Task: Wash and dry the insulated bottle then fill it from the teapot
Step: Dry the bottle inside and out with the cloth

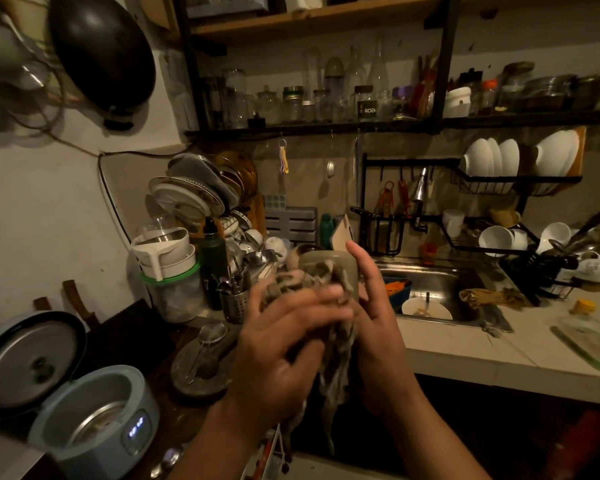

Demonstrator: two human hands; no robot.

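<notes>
Drying is judged underway, centre frame: the cloth (336, 358) is gripped round the bottle (329, 265) by the left hand (284, 337), braced by the open-fingered right hand (374, 317); filling is needed next.

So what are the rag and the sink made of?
The rag looks like soft cloth, matte and greyish: it hangs in limp, crumpled folds. The sink looks like stainless steel: its grey walls are shiny and reflect light.

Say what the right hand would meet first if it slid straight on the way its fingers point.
The fingers of the right hand point up and away along the bottle, where the left hand holds a cloth. Beyond, the tan board leaning near the sink looks first in line; depth is unclear.
</notes>
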